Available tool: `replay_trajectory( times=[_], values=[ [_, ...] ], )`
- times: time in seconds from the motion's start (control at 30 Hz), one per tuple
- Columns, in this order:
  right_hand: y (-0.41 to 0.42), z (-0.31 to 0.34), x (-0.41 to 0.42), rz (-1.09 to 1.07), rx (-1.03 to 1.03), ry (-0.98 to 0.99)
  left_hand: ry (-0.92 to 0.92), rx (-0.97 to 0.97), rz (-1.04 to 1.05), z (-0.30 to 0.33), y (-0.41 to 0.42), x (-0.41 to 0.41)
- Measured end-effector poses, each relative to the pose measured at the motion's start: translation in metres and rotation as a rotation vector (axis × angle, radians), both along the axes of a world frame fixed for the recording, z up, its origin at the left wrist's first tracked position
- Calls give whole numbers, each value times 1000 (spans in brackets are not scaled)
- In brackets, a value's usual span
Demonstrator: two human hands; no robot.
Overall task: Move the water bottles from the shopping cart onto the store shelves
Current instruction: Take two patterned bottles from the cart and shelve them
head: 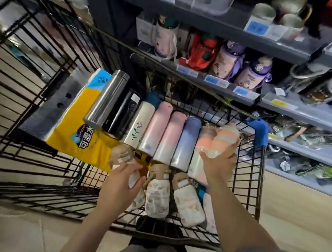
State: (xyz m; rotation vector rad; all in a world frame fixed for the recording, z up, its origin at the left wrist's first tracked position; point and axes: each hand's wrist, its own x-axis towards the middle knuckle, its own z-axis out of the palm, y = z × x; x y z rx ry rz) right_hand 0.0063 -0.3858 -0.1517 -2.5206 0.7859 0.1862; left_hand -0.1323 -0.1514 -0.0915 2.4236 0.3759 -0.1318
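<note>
Many water bottles lie in black wire cart | head view: grey shelves right, tan floor | right hand grips peach bottle | left hand touches beige bottle, grip unclear | lower shelf goods blurred

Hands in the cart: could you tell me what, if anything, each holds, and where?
Right hand grips the orange-and-white bottle at its base. Left hand grips a beige-capped bottle around its body.
</note>
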Motion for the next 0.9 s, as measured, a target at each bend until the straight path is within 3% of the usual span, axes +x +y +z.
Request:
replay_trajectory(
  times=[0.27, 0.4, 0.47, 0.63, 0.9],
  values=[
    [-4, -1, 2, -27, 16, 22, 120, -56, 110, -7, 1, 2],
    [-9, 1, -3, -42, 141, -59, 128, -585, 622, -15, 13, 11],
    [-10, 7, -10, -29, 224, -141, 151, -736, 886, -19, 11, 23],
    [4, 38, -37, 83, 435, -305, 370, -504, 1014, -42, -23, 39],
    [30, 64, -78, 198, 641, -260, 454, -451, 1028, -67, -46, 30]
  ],
)
